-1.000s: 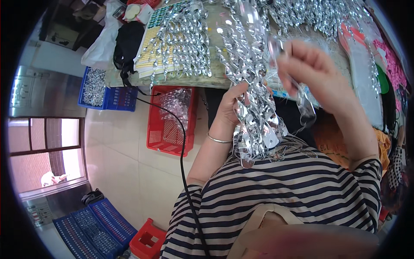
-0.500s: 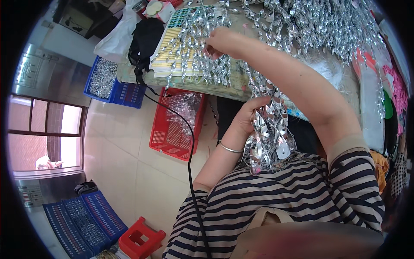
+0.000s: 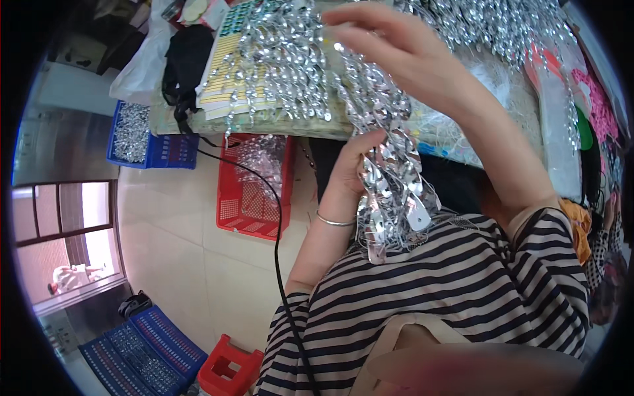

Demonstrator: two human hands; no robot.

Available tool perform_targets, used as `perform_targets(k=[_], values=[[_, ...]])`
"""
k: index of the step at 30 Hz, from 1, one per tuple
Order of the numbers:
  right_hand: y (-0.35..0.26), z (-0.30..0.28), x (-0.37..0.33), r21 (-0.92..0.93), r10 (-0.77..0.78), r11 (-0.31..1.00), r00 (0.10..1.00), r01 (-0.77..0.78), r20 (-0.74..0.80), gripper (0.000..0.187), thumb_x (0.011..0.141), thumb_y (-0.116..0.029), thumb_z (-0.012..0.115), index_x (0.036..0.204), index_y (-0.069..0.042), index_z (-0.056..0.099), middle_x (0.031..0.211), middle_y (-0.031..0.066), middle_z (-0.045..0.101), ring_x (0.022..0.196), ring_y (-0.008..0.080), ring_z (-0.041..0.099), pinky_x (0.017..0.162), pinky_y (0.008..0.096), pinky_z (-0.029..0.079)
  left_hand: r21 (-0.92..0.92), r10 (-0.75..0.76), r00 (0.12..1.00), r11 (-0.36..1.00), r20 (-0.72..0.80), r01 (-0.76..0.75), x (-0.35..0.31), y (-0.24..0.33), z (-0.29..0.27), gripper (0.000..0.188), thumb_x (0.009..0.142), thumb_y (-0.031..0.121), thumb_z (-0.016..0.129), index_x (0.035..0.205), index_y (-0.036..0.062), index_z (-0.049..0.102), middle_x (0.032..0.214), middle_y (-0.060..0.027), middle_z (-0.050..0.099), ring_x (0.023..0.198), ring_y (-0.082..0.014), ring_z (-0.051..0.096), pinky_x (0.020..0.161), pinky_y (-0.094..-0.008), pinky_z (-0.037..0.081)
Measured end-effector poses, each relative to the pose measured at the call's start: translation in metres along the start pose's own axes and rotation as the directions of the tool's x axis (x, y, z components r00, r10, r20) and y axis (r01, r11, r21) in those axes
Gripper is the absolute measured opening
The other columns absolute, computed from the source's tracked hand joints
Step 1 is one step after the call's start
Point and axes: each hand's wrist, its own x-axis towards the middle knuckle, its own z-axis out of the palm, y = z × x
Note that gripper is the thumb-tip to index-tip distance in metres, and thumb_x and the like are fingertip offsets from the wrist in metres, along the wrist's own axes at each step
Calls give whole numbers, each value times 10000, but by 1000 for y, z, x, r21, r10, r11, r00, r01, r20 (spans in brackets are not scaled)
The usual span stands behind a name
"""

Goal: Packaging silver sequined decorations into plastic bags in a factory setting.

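My left hand is closed around a bundle of shiny silver twisted-strip strands. The lower ends hang in front of my striped shirt, and the upper part runs up over the table edge. Above that bundle my right hand is raised, its fingers stretched to the left and apart, slightly blurred; nothing shows in its grip. More silver strands lie side by side left of it, over yellow-striped sheets on the table, some dangling past the edge.
A large heap of silver strands covers the back right. Black cloth lies at the table's left. Below are a red crate, a blue crate and a red stool. A black cable crosses in front of me.
My right hand has moved right, off the laid-out strands, and its fingers have spread. The left hand keeps its hold on the bundle. The whole view has shifted slightly.
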Motion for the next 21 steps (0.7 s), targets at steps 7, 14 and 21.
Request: perform_targets(k=[7, 14, 21], values=[[36, -24, -124, 203, 542, 833, 833, -515, -112, 488, 934, -288, 539, 1327, -28, 412, 1242, 75, 505, 1085, 147, 476, 937, 284, 385, 7, -11, 981, 1000, 192, 10, 5, -4, 6, 500, 870, 267, 512, 1214, -93, 476, 1125, -243, 584, 939, -339, 637, 824, -429, 526], [32, 14, -144, 498, 460, 708, 862, -501, 214, 720, 865, -287, 657, 1384, 11, 257, 1115, 73, 444, 1027, 138, 464, 868, 242, 408, -167, 119, 913, 984, 389, -57, -1, -8, 14, 549, 852, 234, 550, 1266, -103, 423, 1162, -218, 578, 1002, -308, 624, 841, -397, 533], [16, 9, -142, 505, 395, 736, 892, -451, 221, 690, 925, -276, 569, 1412, 31, 189, 1239, 128, 467, 1096, 147, 472, 942, 286, 389, -52, 160, 982, 987, 97, -155, -14, -16, -2, 518, 845, 205, 586, 1260, -70, 441, 1096, -194, 619, 900, -269, 662, 730, -354, 577]])
